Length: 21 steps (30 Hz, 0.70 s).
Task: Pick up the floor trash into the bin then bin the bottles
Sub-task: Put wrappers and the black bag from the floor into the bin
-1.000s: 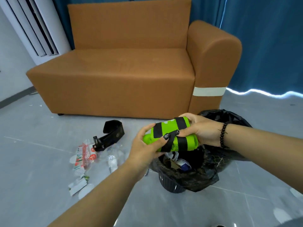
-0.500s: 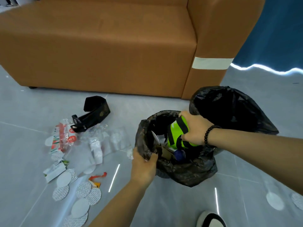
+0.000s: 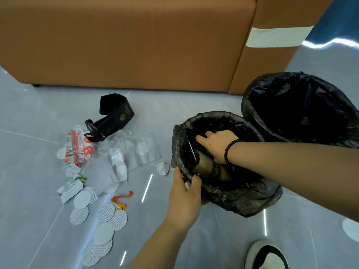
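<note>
- The small round bin lined with a crinkled black plastic bag stands on the grey tiled floor, in front of the brown sofa.
- The right hand, a black bead bracelet at its wrist, is down inside the bin, fingers spread and pressing on the contents; a sliver of green shows under the palm, beside a brown cardboard tube. Whether the fingers curl round anything, I cannot tell.
- The left hand pinches the near rim of the liner, thumb inside, steadying the bin.
- A second, bigger black bag gapes open just behind, touching the first.
- By my reckoning this is the packing-down step, with the floor trash mostly unpicked.
- To the left lies that trash: a red-and-white crumpled plastic wrapper, clear plastic film, a ball of white paper just beside the bin, many white round foil seals, an orange scrap.
- Next move probably calls for freeing the right hand and reaching left for the nearest pieces.
- A black folded cardboard carrier bears gold script, perhaps "Coffee"; other labels are too small to read.
</note>
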### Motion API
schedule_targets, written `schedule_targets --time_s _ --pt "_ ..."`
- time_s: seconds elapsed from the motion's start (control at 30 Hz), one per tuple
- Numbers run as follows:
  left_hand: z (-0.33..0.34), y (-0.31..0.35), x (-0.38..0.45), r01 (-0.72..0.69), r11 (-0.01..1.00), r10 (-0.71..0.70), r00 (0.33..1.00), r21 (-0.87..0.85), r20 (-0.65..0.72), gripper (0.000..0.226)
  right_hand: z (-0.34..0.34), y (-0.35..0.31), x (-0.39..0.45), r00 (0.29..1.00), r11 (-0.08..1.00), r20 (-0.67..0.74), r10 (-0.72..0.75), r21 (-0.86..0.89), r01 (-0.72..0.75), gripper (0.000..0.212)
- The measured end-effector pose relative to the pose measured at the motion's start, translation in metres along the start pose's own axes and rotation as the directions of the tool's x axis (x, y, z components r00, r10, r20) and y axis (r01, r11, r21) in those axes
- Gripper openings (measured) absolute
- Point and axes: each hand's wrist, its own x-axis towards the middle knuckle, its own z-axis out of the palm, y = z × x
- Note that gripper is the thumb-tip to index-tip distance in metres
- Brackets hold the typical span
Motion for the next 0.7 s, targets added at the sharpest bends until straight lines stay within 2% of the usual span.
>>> schedule_targets --time_s 0.13,0.2,0.3,0.37,0.43,0.53,0.7 --pt "0.001 -0.001 -0.001 -0.003 1.000 0.003 1.000 0.015 -0.004 0.031 0.011 -0.003 0.003 0.997 0.996 0.035 -0.064 -0.064 0.066 0.075" --pt "0.000 -0.001 -0.001 0.002 1.000 -0.003 1.000 0.007 0.009 0.031 0.011 0.003 0.004 0.996 0.996 0.049 -0.076 -0.038 0.078 0.074" --pt "-0.001 0.002 -0.003 0.014 1.000 -0.015 1.000 0.003 0.026 0.032 0.003 0.021 0.005 0.994 0.987 0.088 -0.070 0.151 0.057 0.082" --pt "-0.003 0.005 -0.006 0.030 1.000 -0.030 0.999 0.003 0.031 0.033 -0.002 0.030 0.000 0.989 0.936 0.137 -0.055 0.351 0.003 0.092" --pt "-0.005 0.009 -0.010 0.053 0.998 -0.053 0.998 0.033 0.028 0.041 -0.007 0.032 -0.006 0.984 0.882 0.176 -0.037 0.468 -0.051 0.099" --pt "-0.009 0.013 -0.016 0.131 0.986 -0.132 0.991 0.101 -0.001 0.067 -0.020 0.034 -0.018 0.980 0.873 0.196 -0.042 0.484 -0.059 0.098" --pt "-0.028 0.014 -0.036 0.131 0.985 -0.125 0.990 0.112 -0.064 0.066 -0.060 0.032 -0.047 0.990 0.927 0.123 -0.066 0.374 0.015 0.080"
